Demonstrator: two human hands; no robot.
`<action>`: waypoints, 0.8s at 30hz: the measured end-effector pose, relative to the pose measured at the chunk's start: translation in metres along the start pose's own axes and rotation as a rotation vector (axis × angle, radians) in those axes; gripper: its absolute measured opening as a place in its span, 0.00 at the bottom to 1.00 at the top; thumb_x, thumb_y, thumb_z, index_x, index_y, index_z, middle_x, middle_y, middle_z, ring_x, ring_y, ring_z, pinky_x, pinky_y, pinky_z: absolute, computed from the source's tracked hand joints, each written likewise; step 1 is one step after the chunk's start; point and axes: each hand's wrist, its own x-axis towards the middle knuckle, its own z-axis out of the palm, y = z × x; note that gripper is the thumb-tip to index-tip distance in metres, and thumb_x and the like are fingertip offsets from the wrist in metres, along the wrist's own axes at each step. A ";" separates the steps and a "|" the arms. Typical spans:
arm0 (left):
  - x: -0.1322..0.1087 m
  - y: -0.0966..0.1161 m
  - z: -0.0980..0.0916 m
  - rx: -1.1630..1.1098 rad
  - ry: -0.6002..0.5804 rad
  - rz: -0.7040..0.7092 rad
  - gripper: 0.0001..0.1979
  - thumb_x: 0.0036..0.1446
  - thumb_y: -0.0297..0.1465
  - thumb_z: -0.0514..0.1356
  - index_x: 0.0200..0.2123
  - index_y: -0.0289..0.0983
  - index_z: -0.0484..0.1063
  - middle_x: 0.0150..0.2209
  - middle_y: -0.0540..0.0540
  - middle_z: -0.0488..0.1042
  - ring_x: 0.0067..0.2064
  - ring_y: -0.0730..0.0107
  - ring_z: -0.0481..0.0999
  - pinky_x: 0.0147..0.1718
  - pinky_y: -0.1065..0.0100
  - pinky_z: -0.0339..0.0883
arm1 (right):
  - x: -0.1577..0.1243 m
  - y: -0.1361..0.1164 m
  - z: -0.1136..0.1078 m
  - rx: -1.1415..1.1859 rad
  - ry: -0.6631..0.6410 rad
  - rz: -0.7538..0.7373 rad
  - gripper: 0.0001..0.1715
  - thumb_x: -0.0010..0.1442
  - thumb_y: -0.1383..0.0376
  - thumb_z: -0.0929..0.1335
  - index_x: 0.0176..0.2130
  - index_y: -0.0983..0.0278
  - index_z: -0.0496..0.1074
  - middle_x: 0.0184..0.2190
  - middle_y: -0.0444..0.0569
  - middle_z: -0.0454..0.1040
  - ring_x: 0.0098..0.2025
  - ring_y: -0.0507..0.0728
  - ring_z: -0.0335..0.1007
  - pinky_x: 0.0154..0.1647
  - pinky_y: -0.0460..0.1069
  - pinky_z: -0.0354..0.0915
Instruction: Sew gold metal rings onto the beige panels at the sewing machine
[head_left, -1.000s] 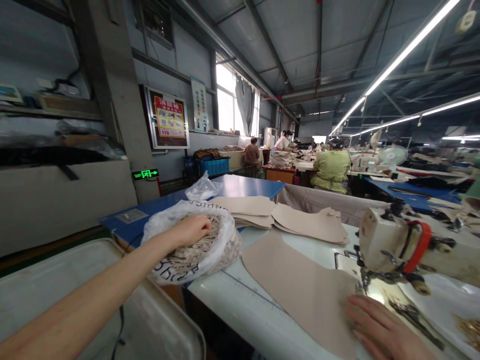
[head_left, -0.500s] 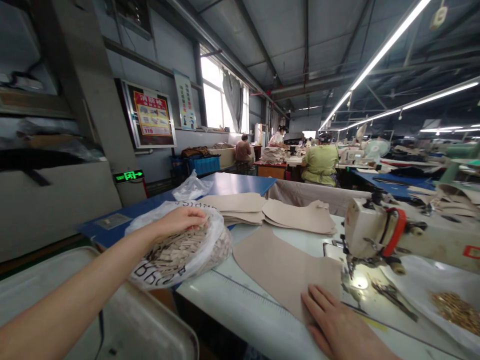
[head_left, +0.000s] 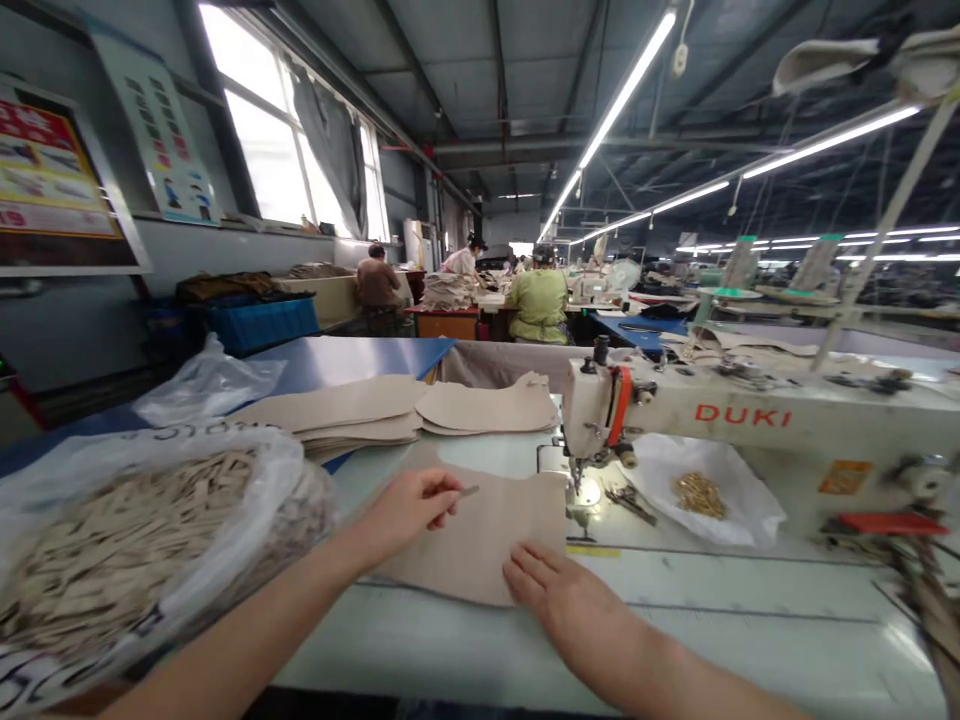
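A cut panel (head_left: 480, 525) lies on the sewing table (head_left: 397, 655), between a sack (head_left: 281, 478) of strips (head_left: 112, 550) on the left and a sewing machine (head_left: 750, 410) on the right, the left hand (head_left: 412, 508) above it and the right hand (head_left: 553, 592) on its near edge. Behind it, two panel stacks (head_left: 487, 408) sit side by side. Right of the machine's needle (head_left: 577, 480), a hand tool (head_left: 631, 503) lies beside a sheet (head_left: 750, 508) holding metal pieces (head_left: 699, 494).

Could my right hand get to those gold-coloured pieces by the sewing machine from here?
Probably yes. Your right hand rests on the beige panel, and the gold-coloured pieces look open from the near side; the sewing machine seems to run beyond them.
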 end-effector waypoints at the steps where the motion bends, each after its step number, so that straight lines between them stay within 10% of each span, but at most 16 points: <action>1: 0.004 -0.001 0.009 -0.006 -0.010 0.000 0.13 0.41 0.39 0.56 0.28 0.36 0.70 0.20 0.54 0.68 0.22 0.72 0.68 0.24 0.71 0.63 | -0.008 0.002 -0.001 0.040 -0.003 -0.016 0.25 0.60 0.74 0.61 0.57 0.75 0.61 0.57 0.60 0.63 0.59 0.57 0.57 0.61 0.49 0.53; 8: 0.017 -0.012 0.049 0.045 -0.006 0.033 0.13 0.45 0.40 0.54 0.27 0.37 0.70 0.19 0.54 0.68 0.23 0.69 0.67 0.24 0.70 0.61 | -0.036 0.005 -0.013 0.161 -0.016 -0.037 0.26 0.63 0.70 0.59 0.59 0.74 0.57 0.60 0.58 0.59 0.63 0.56 0.50 0.64 0.48 0.45; 24: 0.037 -0.005 0.048 0.170 -0.055 0.030 0.15 0.44 0.44 0.55 0.28 0.39 0.73 0.22 0.52 0.74 0.29 0.64 0.72 0.30 0.69 0.63 | -0.021 -0.006 0.013 -0.118 0.189 0.012 0.17 0.65 0.67 0.59 0.50 0.74 0.65 0.50 0.56 0.69 0.53 0.59 0.63 0.53 0.49 0.62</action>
